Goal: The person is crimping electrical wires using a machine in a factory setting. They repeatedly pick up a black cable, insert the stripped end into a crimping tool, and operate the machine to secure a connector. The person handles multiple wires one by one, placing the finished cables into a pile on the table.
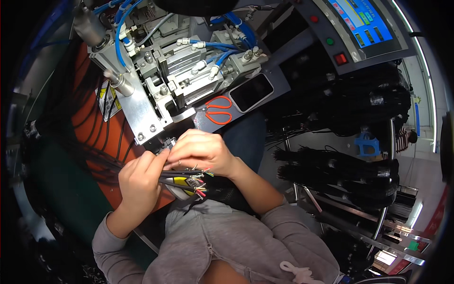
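Note:
My left hand [139,177] is closed around a bundle of black cables [172,174]. Their cut ends stick out to the right, below my right hand, with thin red, green, yellow and white wires [201,191] fanned apart. My right hand [201,149] is closed, its thumb and fingertips pinched together against the left fingertips. Whatever lies between those right fingers is hidden. Just beyond both sets of fingertips is a small grey part [166,143] at the near end of the machine's metal plate [135,111].
A pneumatic machine [189,71] with blue air hoses fills the far side. Orange-handled snips [219,111] and a phone [250,93] lie right of it. A control panel [364,23] stands far right. Black cable bundles [340,175] hang on a rack; more cables cover the orange surface [87,111] left.

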`<state>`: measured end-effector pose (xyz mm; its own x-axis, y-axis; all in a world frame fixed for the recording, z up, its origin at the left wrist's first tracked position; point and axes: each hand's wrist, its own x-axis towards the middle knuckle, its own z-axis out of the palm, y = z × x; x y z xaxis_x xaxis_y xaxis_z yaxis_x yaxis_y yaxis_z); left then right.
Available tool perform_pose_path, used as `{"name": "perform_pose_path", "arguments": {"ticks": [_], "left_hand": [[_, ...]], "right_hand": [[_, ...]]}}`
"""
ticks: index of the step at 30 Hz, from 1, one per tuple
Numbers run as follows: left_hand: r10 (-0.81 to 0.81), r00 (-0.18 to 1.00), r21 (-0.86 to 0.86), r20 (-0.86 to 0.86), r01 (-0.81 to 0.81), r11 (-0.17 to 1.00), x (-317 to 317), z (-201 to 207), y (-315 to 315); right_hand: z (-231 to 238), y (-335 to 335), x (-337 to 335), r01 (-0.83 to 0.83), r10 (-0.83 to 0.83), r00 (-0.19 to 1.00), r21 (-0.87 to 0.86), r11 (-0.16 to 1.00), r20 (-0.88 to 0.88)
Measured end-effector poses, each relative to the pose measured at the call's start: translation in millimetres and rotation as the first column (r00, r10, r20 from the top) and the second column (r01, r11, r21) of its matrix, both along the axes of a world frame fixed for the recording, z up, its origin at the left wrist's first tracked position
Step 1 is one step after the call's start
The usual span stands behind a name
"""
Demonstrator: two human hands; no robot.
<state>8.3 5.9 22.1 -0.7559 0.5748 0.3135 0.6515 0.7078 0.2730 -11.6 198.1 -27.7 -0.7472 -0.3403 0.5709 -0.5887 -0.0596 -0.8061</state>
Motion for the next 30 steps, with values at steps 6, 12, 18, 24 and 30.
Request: {"name": "perform_pose_path", "arguments": {"ticks": [6, 12, 18, 24, 30], "left_hand": [[-0.062, 0.986, 0.244, -0.154, 0.099, 0.965, -9.2, -2.0, -3.2], [-0.010, 0.961, 0.290, -0.277, 0.094, 0.952, -5.9, -2.8, -9.7], [-0.010, 0.985, 0.374, -0.174, 0.075, 0.924, -0.1, -4.3, -7.8], [0.012, 0.983, 0.386, -0.183, 0.061, 0.920, -3.2, -14.1, -1.9], [0.047, 0.996, 0.230, -0.071, -0.030, 0.973, 4.5, -6.3, -1.3]], "right_hand": [[20.3, -6.1, 7.5, 0.234, -0.232, 0.972, 0.049, 0.971, -0.044], [29.7, -18.6, 15.4, 0.325, -0.325, 0.946, -0.011, 0.946, 0.002], [24.2, -27.6, 12.4, 0.222, -0.182, 0.965, -0.214, 0.951, 0.190], [26.8, -21.4, 9.2, 0.210, -0.067, 0.887, -0.270, 0.940, 0.457], [31.1, -22.8, 10.8, 0.524, -0.466, 0.847, 0.261, 0.811, -0.254]]}}
